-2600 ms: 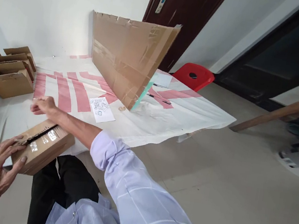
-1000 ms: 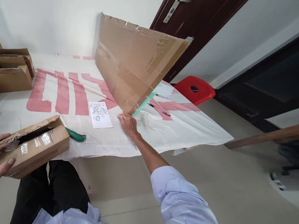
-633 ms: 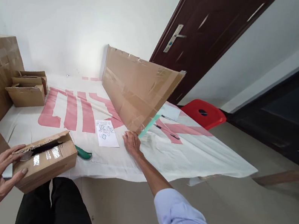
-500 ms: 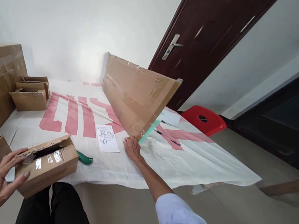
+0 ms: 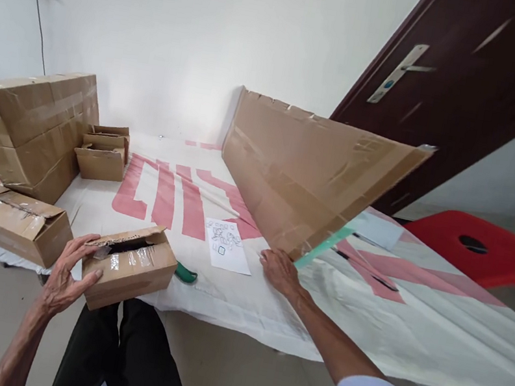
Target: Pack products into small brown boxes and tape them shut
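My left hand (image 5: 69,273) grips the end of a small cardboard box (image 5: 134,281), thumb on its near side and fingers over the top. Its upper flap stands partly raised over a dark gap. The box sits tilted at the table's near edge. My right hand (image 5: 281,271) is at the lower near corner of a large upright cardboard panel (image 5: 301,167). Those fingers are curled in at the panel's foot, and what they hold, if anything, is hidden. Between the hands lie a paper sheet with printed drawings (image 5: 227,247) and a green-handled tool (image 5: 185,273).
On the left stand a large taped carton (image 5: 45,131), small open boxes (image 5: 102,160) and a long closed box (image 5: 10,221). Behind the panel are white paper (image 5: 377,229), a dark pen (image 5: 367,271) and a red chair (image 5: 475,249). Part of another person shows at the far left.
The view has turned left, so everything appears shifted to the right and more of the large carton shows. Both hands keep their places at the small box and the panel's corner.
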The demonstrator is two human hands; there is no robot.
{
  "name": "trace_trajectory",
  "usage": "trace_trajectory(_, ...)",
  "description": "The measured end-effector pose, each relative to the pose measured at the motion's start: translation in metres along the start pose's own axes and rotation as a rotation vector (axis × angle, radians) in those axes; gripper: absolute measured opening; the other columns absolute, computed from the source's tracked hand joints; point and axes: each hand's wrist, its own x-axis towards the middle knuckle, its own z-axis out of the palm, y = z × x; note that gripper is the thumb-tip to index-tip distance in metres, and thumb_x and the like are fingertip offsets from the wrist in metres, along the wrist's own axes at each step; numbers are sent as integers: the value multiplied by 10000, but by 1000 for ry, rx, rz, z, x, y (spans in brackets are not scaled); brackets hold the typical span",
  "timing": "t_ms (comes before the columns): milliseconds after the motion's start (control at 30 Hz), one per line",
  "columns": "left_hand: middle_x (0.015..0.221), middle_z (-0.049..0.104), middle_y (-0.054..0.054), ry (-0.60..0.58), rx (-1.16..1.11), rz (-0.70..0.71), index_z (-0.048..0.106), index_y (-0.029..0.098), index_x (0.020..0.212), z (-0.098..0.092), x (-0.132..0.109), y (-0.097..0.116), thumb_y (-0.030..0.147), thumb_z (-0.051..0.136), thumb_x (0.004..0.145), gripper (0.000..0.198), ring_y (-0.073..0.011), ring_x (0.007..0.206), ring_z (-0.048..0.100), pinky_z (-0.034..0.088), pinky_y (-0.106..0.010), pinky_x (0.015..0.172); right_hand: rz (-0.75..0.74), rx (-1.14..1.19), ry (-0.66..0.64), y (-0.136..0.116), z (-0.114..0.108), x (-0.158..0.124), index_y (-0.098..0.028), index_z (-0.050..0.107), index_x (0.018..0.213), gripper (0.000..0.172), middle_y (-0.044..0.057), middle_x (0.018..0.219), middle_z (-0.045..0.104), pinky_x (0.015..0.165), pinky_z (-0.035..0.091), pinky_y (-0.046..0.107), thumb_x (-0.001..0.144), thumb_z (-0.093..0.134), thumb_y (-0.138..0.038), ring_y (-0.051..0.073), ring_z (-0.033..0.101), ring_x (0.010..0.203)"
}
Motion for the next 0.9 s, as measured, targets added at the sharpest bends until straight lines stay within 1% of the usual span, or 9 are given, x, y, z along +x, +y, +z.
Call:
trace_trajectory(167, 1497, 671, -142, 2, 6, 14, 762, 244, 1193, 0, 1, 0, 491, 700, 972, 337, -353, 1383, 630, 553, -549, 1148, 104, -18, -46, -6, -3, 3, -141, 717, 951, 254, 177, 1011, 727, 918, 440, 342, 955, 477, -57, 274, 625, 1019)
trace_trajectory(233, 1499, 670, -135, 11, 16, 26, 759, 252, 1202, 0, 3, -5, 508, 694, 977, 347, -356, 1388, 626, 548, -553, 1151, 158, -29, -53, -5, -3, 8, -124, 729, 1012, 296, 176, 1021, 732, 912, 439, 334, 947, 457, -26, 263, 630, 1015)
trace_trajectory(333, 1494, 673, -120, 24, 34, 50, 752, 268, 1207, 2, 7, -15, 536, 686, 979, 359, -361, 1378, 630, 550, -554, 1142, 220, -30, -54, 0, -2, 16, -116, 721, 1122, 316, 167, 1033, 734, 874, 437, 324, 980, 448, -50, 249, 638, 992)
trace_trajectory(400, 1484, 678, -113, 26, 40, 71, 744, 274, 1206, 4, 9, -19, 545, 681, 979, 359, -362, 1369, 635, 554, -554, 1134, 225, -19, -53, 3, 0, 17, -130, 717, 1119, 281, 161, 1039, 733, 871, 436, 323, 1007, 462, -92, 248, 632, 999)
trace_trajectory(533, 1473, 683, -110, 32, 64, 97, 731, 282, 1201, 5, 12, -18, 530, 657, 996, 330, -371, 1364, 635, 542, -583, 1141, 161, 25, -46, 5, 3, 12, -175, 707, 1027, 157, 135, 1101, 721, 962, 431, 324, 1007, 553, -198, 252, 582, 1099)
trace_trajectory(633, 1466, 685, -117, 38, 65, 102, 727, 274, 1197, 4, 12, -14, 526, 662, 992, 331, -380, 1356, 639, 539, -595, 1141, 143, 68, -32, 4, 4, 6, -179, 700, 1017, 156, 137, 1128, 711, 1004, 421, 335, 1001, 546, -198, 261, 553, 1140)
trace_trajectory(800, 1457, 690, -109, 27, 67, 80, 738, 274, 1168, 3, 12, -11, 541, 680, 971, 337, -387, 1350, 646, 544, -598, 1152, 220, 160, 3, 3, 5, 9, -130, 720, 1048, 257, 194, 1156, 713, 1040, 454, 395, 991, 478, -67, 296, 578, 1199)
trace_trajectory(867, 1453, 691, -108, 34, 72, 71, 741, 276, 1165, 3, 13, -10, 549, 675, 969, 343, -392, 1357, 643, 547, -602, 1150, 280, 210, 21, 3, 4, 13, -108, 730, 1085, 235, 211, 1180, 715, 1067, 482, 426, 1007, 511, -76, 305, 605, 1214)
trace_trajectory(900, 1453, 690, -110, 36, 73, 66, 740, 275, 1169, 3, 14, -9, 554, 672, 969, 350, -395, 1359, 642, 546, -608, 1151, 313, 239, 30, 4, 3, 15, -107, 730, 1124, 202, 203, 1208, 715, 1071, 505, 440, 1031, 552, -123, 300, 625, 1210)
